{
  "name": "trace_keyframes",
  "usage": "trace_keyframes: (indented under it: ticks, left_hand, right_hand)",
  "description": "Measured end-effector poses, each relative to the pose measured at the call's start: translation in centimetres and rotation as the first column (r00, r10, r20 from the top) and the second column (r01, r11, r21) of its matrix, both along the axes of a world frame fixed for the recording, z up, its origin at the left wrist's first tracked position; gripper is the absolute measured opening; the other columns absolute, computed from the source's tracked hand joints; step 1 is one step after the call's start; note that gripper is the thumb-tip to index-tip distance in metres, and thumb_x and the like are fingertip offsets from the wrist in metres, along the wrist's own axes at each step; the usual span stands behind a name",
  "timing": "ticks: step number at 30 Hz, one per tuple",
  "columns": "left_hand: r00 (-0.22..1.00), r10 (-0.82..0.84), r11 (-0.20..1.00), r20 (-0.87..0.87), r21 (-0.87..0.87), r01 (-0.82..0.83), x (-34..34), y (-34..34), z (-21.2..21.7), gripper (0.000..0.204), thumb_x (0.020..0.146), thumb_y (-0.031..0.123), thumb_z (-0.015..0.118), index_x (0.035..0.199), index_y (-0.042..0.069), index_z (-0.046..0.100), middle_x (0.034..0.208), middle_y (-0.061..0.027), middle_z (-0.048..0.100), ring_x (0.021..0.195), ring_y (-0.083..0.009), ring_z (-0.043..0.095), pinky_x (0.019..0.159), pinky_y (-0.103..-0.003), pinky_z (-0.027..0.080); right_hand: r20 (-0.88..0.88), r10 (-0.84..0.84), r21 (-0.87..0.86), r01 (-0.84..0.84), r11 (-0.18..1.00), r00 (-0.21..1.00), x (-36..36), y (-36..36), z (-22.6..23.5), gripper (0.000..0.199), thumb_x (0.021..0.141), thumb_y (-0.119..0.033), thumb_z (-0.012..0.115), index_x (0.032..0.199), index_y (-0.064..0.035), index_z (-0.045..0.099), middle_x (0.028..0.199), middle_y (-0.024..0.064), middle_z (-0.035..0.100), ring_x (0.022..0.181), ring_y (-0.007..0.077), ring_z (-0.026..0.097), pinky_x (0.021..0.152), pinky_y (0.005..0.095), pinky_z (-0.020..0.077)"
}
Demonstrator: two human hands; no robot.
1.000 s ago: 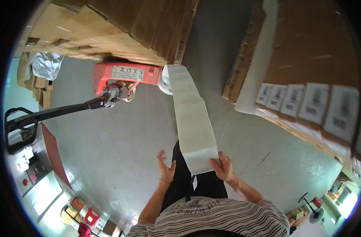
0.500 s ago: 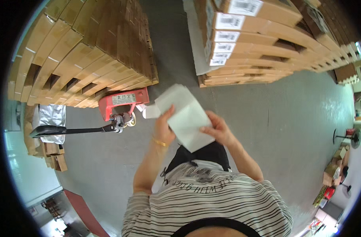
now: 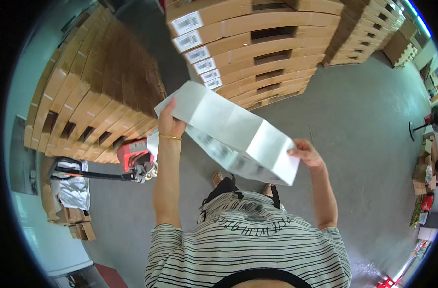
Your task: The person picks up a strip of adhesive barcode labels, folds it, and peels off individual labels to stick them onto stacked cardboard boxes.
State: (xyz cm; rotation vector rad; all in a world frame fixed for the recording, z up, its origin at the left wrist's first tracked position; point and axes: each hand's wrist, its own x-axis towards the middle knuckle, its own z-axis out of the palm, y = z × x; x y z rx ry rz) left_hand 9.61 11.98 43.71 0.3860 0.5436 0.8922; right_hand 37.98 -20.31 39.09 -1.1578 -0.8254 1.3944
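Grey concrete floor [image 3: 372, 120], bare and wide to the right and ahead of the person; this is the largest stretch of open room. A narrower lane of floor runs up between the two big stacks toward the top of the view.

Left stack of brown cartons [image 3: 89, 96]: tall, tiered, filling the upper left. Its lower edge ends close beside the left hand. Second stack of cartons [image 3: 257, 48] at top centre, white labels on the carton ends, sitting on a pallet whose lower edge lies just beyond the far edge of the paper. More stacked cartons [image 3: 367, 33] further back at upper right.

Red pallet jack [image 3: 132, 156] parked at the foot of the left stack, its black handle [image 3: 80, 173] reaching out leftward. Crumpled plastic wrap [image 3: 75, 192] lies below the handle, near small boxes by the pale wall.

Long folded strip of white label paper [image 3: 233, 132], fan-creased, held up in the air at chest height in front of the person, stretched slantwise from upper left to lower right. A second layer hangs below the top one, printed faces partly visible.

Left hand [image 3: 170, 126], gold bangle at the wrist, fingers closed on the upper left end of the strip. Right hand [image 3: 305, 152] pinches the lower right end, thumb on top, fingers curled under the edge.

Fan stand [image 3: 422, 122] and clutter at the far right edge.
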Motion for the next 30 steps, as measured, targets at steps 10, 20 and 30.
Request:
trace_keyframes:
  ticks: [10,20,30]
  left_hand:
    - [0.994,-0.108,0.987,-0.015,-0.124,0.106,7.2,-7.9,-10.9,0.033,0.095,0.007,0.044,0.125,-0.005,0.047,0.126,-0.0175,0.055,0.119,-0.0304,0.052,0.102,-0.045,0.045]
    - [0.859,-0.484,0.86,0.166,-0.089,0.502,10.2,-13.1,-9.7,0.059,0.097,0.043,0.044,0.13,-0.005,0.046,0.134,-0.0193,0.051,0.122,-0.0297,0.05,0.107,-0.047,0.035]
    - [0.749,-0.534,0.439,-0.394,0.627,0.643,9.7,-18.4,0.1,0.062,0.086,0.021,0.067,0.137,-0.001,0.04,0.132,-0.0159,0.052,0.123,-0.0253,0.05,0.101,-0.037,0.041]
  right_hand:
    - [-0.041,-0.182,0.289,0.186,0.939,0.982,7.0,-9.2,10.2,0.048,0.082,-0.016,0.07,0.123,0.0035,0.055,0.107,0.012,0.066,0.086,0.0138,0.065,0.077,0.0252,0.0503]
    - [-0.478,-0.234,0.318,0.415,0.853,0.847,7.6,-7.3,8.8,0.022,0.088,-0.015,0.062,0.106,-0.0026,0.057,0.098,0.0104,0.064,0.088,0.0182,0.066,0.077,0.03,0.0553]
    - [-0.378,-0.389,0.116,0.46,0.881,0.84,3.9,0.9,9.0,0.019,0.094,-0.012,0.052,0.111,-0.0035,0.058,0.096,0.0043,0.061,0.087,0.0125,0.061,0.075,0.0258,0.0518]
